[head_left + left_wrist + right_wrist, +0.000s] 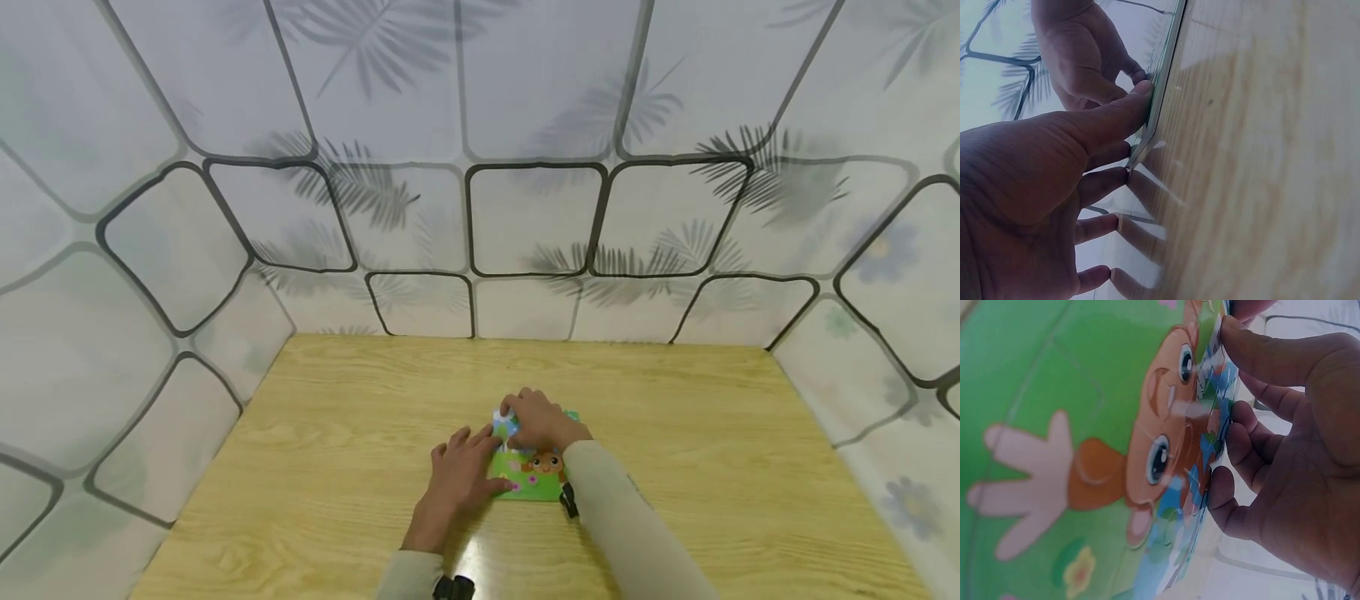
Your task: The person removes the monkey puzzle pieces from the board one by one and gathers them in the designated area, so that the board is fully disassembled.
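Note:
A jigsaw puzzle (528, 492) with a cartoon monkey on a green and blue picture lies flat on the table. In the right wrist view the puzzle (1104, 369) shows seams between its pieces. My left hand (461, 473) rests at its left side, fingers spread, thumb on the lower left edge. In the left wrist view the left hand (1029, 181) has its other fingertips down by the puzzle corner and on the table. Over the upper part, my right hand (542, 422) touches the surface with bent fingertips. No loose piece shows between the right hand's (1310, 444) fingers.
The wooden table (360, 433) spreads around the puzzle on all sides. White patterned cloth walls (525, 225) stand behind it and at both sides. Dark straps or devices show at the left wrist (453, 587) and right wrist (568, 500).

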Available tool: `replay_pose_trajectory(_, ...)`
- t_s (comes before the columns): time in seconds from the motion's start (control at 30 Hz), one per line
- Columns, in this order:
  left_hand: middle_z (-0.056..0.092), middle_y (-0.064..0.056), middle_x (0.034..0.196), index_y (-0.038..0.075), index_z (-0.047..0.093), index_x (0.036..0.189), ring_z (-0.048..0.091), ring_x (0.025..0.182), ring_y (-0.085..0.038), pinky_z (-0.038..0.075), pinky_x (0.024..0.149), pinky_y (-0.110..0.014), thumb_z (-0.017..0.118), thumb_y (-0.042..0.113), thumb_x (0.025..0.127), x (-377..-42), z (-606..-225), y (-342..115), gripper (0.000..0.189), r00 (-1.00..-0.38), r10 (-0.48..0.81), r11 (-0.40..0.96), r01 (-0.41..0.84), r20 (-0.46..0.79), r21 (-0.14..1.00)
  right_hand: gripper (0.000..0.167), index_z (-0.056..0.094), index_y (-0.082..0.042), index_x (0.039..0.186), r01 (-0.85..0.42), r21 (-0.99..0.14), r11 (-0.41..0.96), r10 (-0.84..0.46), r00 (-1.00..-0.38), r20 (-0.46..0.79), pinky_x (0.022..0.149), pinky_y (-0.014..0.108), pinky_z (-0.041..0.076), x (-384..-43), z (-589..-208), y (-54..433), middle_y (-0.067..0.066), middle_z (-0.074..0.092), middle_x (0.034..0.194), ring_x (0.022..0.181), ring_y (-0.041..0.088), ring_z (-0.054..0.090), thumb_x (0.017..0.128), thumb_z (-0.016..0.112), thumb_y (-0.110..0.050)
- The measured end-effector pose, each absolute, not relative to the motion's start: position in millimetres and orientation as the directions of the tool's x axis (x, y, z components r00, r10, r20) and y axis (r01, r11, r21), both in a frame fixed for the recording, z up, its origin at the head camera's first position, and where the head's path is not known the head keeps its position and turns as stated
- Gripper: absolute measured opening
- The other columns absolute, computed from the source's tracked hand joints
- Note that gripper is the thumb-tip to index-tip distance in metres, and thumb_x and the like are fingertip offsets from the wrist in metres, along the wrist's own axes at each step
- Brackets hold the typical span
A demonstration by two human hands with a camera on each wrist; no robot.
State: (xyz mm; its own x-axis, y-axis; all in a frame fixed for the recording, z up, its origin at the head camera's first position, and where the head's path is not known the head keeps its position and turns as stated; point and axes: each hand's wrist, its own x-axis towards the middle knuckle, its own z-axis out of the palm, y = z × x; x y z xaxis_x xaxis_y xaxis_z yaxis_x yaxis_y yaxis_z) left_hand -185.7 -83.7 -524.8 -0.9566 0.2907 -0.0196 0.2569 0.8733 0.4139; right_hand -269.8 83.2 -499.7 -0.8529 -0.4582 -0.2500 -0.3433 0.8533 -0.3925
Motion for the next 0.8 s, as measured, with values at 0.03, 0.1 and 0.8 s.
replay_pose_trajectory(0.03,0.043,-0.002,0.152,0.022,0.055,0.135,0.035,0.139,-0.040,0.029,0.101,-0.068,0.073,0.055,0.078,-185.5,-524.7,-83.5,0.069,-0.957,0.290,0.872,0.256,-0.018,0.418,0.039,0.057,-0.022,0.115,-0.342,-0.393,0.854,-0.459,-0.851,-0.257,0.090,0.059,0.045,-270.6,-499.5,82.9,0.009,0.051,0.123,0.116,0.031,0.048,0.082,0.077,-0.029)
replay_pose_trajectory(0.1,0.042,-0.002,0.153,0.022,0.055,0.136,0.035,0.139,-0.041,0.029,0.102,-0.068,0.073,0.055,0.078,-185.3,-524.7,-83.3,0.069,-0.957,0.288,0.870,0.254,-0.019,0.422,0.034,0.059,-0.022,0.109,-0.336,-0.392,0.857,-0.456,-0.847,-0.273,0.089,0.058,0.046,-272.0,-499.2,82.6,0.007,0.051,0.121,0.113,0.030,0.048,0.082,0.078,-0.029)
replay_pose_trajectory(0.8,0.043,-0.001,0.152,0.018,0.056,0.133,0.035,0.140,-0.036,0.028,0.104,-0.065,0.074,0.052,0.078,-183.5,-522.3,-83.6,0.067,-0.964,0.266,0.868,0.229,-0.022,0.441,0.047,0.059,-0.021,0.123,-0.467,-0.384,0.797,-0.567,-0.797,-0.207,0.089,0.042,0.049,-276.5,-498.9,89.6,0.006,0.055,0.115,0.103,0.023,0.053,0.082,0.078,-0.033)
